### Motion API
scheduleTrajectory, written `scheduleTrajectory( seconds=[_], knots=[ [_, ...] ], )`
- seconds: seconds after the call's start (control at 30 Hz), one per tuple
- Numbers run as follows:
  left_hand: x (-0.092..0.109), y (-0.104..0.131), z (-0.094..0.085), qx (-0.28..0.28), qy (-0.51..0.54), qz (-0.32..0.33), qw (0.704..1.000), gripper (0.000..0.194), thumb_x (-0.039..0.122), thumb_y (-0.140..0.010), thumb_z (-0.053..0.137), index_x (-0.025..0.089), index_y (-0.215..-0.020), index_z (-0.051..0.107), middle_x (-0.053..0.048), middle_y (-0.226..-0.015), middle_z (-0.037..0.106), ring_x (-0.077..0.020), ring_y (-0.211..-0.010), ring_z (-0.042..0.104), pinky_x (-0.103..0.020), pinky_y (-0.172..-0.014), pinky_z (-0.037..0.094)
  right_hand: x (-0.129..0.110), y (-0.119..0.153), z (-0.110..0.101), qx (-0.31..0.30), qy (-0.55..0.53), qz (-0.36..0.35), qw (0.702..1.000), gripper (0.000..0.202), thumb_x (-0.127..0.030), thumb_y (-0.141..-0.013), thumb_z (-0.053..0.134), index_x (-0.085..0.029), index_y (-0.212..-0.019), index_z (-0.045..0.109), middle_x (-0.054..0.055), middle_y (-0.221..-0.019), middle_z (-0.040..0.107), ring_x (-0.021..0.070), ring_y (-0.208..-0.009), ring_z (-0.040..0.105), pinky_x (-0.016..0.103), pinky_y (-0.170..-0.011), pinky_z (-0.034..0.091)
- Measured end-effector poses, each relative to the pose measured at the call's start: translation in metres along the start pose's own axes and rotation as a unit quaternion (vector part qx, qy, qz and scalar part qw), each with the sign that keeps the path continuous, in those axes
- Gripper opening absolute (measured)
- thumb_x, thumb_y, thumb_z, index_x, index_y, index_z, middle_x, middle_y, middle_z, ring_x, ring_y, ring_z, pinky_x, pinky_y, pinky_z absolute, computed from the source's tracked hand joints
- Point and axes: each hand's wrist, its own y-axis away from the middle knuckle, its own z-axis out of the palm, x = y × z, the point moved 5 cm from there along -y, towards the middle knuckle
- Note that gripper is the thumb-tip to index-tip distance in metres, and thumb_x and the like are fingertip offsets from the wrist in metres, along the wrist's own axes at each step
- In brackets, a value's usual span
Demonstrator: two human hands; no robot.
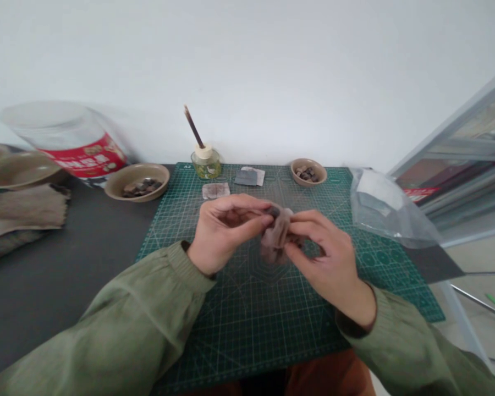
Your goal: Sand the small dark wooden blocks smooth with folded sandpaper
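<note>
Work surface: green gridded cutting mat, centre to lower centre of the frame; handling of one piece appears under way above it, not finished. Pieces sit in two bowls; which are done and which are left cannot be told.
Storage jar: large clear plastic, white-lidded, red-labelled, upper left.
Left hand: bare, green-sleeved, entering from lower left; wrist bent inward, thumb and fingertips pinched on the piece.
Right hand: bare, green-sleeved, entering from lower right; palm turned inward, thumb and fingers clamped on the cloth. The hands are near each other, bridged by piece and cloth.
Bag: clear plastic, with a white panel, right of centre.
Left bowl: round, tan, left of centre, holding dark and brown pieces.
Right bowl: smaller, round, tan, right of centre, similarly loaded.
Cloth: crumpled, thin, greyish-pink, frame centre, blurred.
Piece: small, dark, rounded, frame centre, at the left fingertips, against the cloth; material unclear.
</note>
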Motion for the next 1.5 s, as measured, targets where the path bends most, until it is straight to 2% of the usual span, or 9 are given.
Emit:
scheduleTrajectory(
  seconds=[0.17, 0.33, 0.67, 0.8, 0.97, 1.17, 1.33, 1.47, 1.5],
  knots=[
    [0.000, 0.000, -0.001, -0.007, -0.007, 0.011, 1.000, 0.023, 0.016, -0.085, 0.102, 0.026, -0.104, 0.094, -0.007, -0.104, 0.090, -0.0179, -0.092, 0.086, -0.025, -0.083, 0.071, 0.013, 0.005, -0.001, 0.030, -0.045, 0.066, 0.996, 0.027, -0.003, -0.099, 0.077, -0.026, -0.114, 0.081, 0.002, -0.116, 0.079, 0.0163, -0.098, 0.076, 0.030, -0.081, 0.065],
    [0.000, -0.001, 0.001, -0.034, -0.033, 0.018, 0.999, 0.031, 0.019, -0.089, 0.099, 0.027, -0.118, 0.093, -0.010, -0.111, 0.089, -0.0199, -0.099, 0.084, -0.029, -0.090, 0.070, 0.010, -0.001, -0.005, 0.053, -0.058, 0.061, 0.995, 0.030, -0.002, -0.099, 0.076, -0.027, -0.114, 0.083, 0.003, -0.118, 0.079, 0.0174, -0.101, 0.077, 0.031, -0.084, 0.065],
    [0.002, -0.003, 0.004, -0.049, -0.070, 0.033, 0.996, 0.020, 0.015, -0.083, 0.102, 0.019, -0.097, 0.089, -0.008, -0.097, 0.084, -0.0191, -0.094, 0.078, -0.031, -0.090, 0.066, 0.003, -0.009, -0.012, 0.094, -0.033, 0.050, 0.994, 0.033, -0.002, -0.098, 0.076, -0.028, -0.116, 0.083, 0.002, -0.118, 0.080, 0.0183, -0.105, 0.076, 0.030, -0.082, 0.065],
    [0.002, -0.002, 0.000, -0.029, -0.056, 0.021, 0.998, 0.022, 0.024, -0.084, 0.104, 0.019, -0.098, 0.088, -0.007, -0.096, 0.085, -0.0177, -0.089, 0.080, -0.027, -0.083, 0.067, 0.003, -0.001, -0.001, 0.090, -0.067, 0.064, 0.992, 0.027, -0.006, -0.100, 0.077, -0.027, -0.117, 0.082, 0.004, -0.118, 0.079, 0.0186, -0.103, 0.076, 0.031, -0.081, 0.065],
    [0.003, 0.000, -0.001, -0.001, -0.056, -0.001, 0.998, 0.022, 0.027, -0.086, 0.102, 0.018, -0.097, 0.086, -0.008, -0.098, 0.087, -0.0176, -0.085, 0.082, -0.025, -0.077, 0.067, 0.007, 0.011, 0.015, 0.040, -0.090, 0.076, 0.992, 0.023, -0.006, -0.098, 0.078, -0.026, -0.110, 0.083, 0.004, -0.111, 0.080, 0.0178, -0.093, 0.077, 0.030, -0.078, 0.066],
    [0.004, 0.000, 0.003, 0.006, -0.066, -0.013, 0.998, 0.027, 0.026, -0.078, 0.107, 0.017, -0.091, 0.084, -0.007, -0.091, 0.085, -0.0172, -0.080, 0.080, -0.027, -0.077, 0.068, 0.012, 0.003, 0.001, 0.135, -0.129, 0.096, 0.978, 0.021, -0.011, -0.101, 0.079, -0.025, -0.116, 0.083, 0.009, -0.120, 0.078, 0.0226, -0.106, 0.078, 0.034, -0.082, 0.068],
    [0.006, -0.001, 0.002, 0.007, -0.068, -0.010, 0.998, 0.025, 0.025, -0.079, 0.106, 0.017, -0.090, 0.085, -0.007, -0.090, 0.086, -0.0163, -0.075, 0.079, -0.026, -0.072, 0.067, 0.012, 0.008, 0.010, 0.060, -0.117, 0.090, 0.987, 0.022, -0.008, -0.101, 0.079, -0.026, -0.113, 0.083, 0.005, -0.115, 0.079, 0.0180, -0.097, 0.077, 0.029, -0.079, 0.066],
    [0.006, -0.002, 0.003, 0.003, -0.079, -0.006, 0.997, 0.026, 0.019, -0.073, 0.107, 0.017, -0.088, 0.085, -0.007, -0.089, 0.086, -0.0168, -0.078, 0.080, -0.025, -0.075, 0.067, 0.014, 0.014, 0.009, 0.086, -0.110, 0.101, 0.985, 0.023, -0.009, -0.102, 0.079, -0.026, -0.117, 0.082, 0.005, -0.117, 0.078, 0.0178, -0.101, 0.078, 0.029, -0.081, 0.067],
    [0.007, -0.003, 0.003, 0.003, -0.082, -0.005, 0.997, 0.026, 0.018, -0.073, 0.107, 0.017, -0.088, 0.085, -0.007, -0.089, 0.086, -0.0165, -0.078, 0.080, -0.025, -0.075, 0.067, 0.011, 0.013, 0.010, 0.064, -0.096, 0.085, 0.990, 0.024, -0.008, -0.101, 0.079, -0.026, -0.117, 0.082, 0.005, -0.117, 0.079, 0.0177, -0.101, 0.078, 0.029, -0.082, 0.067]
  ],
)
